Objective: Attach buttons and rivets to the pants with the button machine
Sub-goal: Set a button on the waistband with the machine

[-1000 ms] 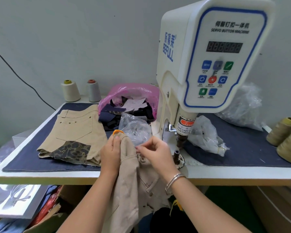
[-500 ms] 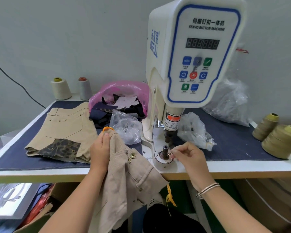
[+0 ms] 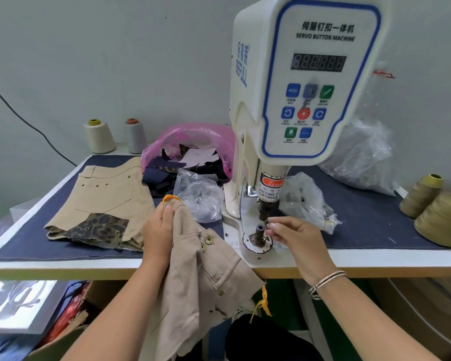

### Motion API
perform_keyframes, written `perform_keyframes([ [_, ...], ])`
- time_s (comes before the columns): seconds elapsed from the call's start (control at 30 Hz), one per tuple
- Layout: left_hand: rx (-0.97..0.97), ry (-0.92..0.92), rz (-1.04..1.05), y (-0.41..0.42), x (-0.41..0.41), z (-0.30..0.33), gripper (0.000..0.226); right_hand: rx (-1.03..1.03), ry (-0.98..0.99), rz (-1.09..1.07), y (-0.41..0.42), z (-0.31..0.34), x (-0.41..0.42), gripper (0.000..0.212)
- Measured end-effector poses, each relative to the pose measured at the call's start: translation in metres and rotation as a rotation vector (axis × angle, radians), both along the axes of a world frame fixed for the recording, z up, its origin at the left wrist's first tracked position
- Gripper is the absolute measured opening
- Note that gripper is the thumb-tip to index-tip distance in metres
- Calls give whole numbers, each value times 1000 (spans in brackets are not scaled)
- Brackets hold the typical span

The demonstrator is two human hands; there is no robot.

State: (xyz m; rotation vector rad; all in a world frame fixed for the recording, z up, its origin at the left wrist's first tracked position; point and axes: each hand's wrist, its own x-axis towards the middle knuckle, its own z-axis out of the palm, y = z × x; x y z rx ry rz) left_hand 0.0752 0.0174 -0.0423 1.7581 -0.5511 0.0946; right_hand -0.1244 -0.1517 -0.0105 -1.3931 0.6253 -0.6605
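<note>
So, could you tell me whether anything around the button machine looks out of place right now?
Only one thing: the right hand has its fingertips right beside the lower die, under the punch whose label warns about fingers. The pants hang off the table edge in the left hand.

Read on the front panel of the button machine (image 3: pixel 307 82): the Chinese heading "伺服钉扣一体机" and beneath it "SERVO BUTTON MACHINE". Seen on its left side, running vertically in blue: "BEFULL", beside three Chinese characters too blurred to make out. Shown unlit on the digital display (image 3: pixel 318 62): six "8"-shaped digits. Made out on the warning sticker (image 3: pixel 270 188) around the punch housing: "TAKE CARE O… YOUR FINGER", partly turned out of view.
</note>
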Motion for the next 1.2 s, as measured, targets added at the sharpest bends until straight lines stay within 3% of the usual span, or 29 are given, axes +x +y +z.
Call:
perform_keyframes([
  [0.17, 1, 14, 0, 0, 0, -1, 41, 15, -16, 12, -2, 4, 3, 24],
  [0.37, 4, 16, -2, 0, 1, 0, 44, 63, 19, -41, -3, 2, 6, 13],
  [0.77, 2, 21, -8, 1, 0, 1, 37, -108, 118, 37, 3, 2, 10, 2],
  [1.2, 26, 41, -10, 1, 1, -2, 32, -106, 98, 89, 1, 0, 7, 10],
])
